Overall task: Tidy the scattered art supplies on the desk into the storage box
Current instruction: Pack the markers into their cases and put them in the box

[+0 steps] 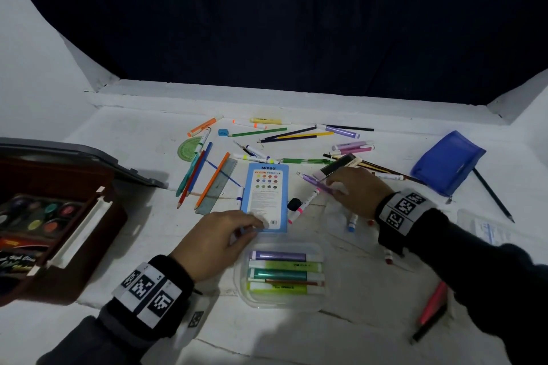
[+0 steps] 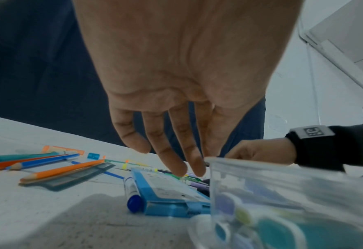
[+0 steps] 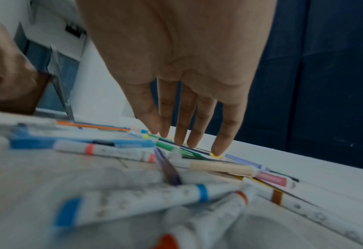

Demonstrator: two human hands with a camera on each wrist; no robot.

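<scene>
A clear storage box (image 1: pixel 240 277) (image 2: pixel 261 178) sits near the front edge of the white desk and holds several highlighters. Just behind it lies a blue colour-pencil box (image 1: pixel 267 190) (image 2: pixel 167 190). My left hand (image 1: pixel 255 225) (image 2: pixel 176 165) hovers at the pencil box's near end, fingers relaxed and holding nothing. My right hand (image 1: pixel 335 184) (image 3: pixel 182 139) hangs over a purple pen (image 1: pixel 312 182) (image 3: pixel 167 166) with its fingers straight and empty. A pink-banded white marker (image 1: pixel 304 204) and a blue-capped marker (image 1: pixel 352 222) (image 3: pixel 133 198) lie beside it.
An open brown paint case (image 1: pixel 89 231) stands at the left edge. A blue pouch (image 1: pixel 447 163) lies at the far right. Several pencils, markers, a ruler (image 1: pixel 219 187) and a green protractor (image 1: pixel 189 149) are scattered behind. A red pen (image 1: pixel 433 302) lies at the front right.
</scene>
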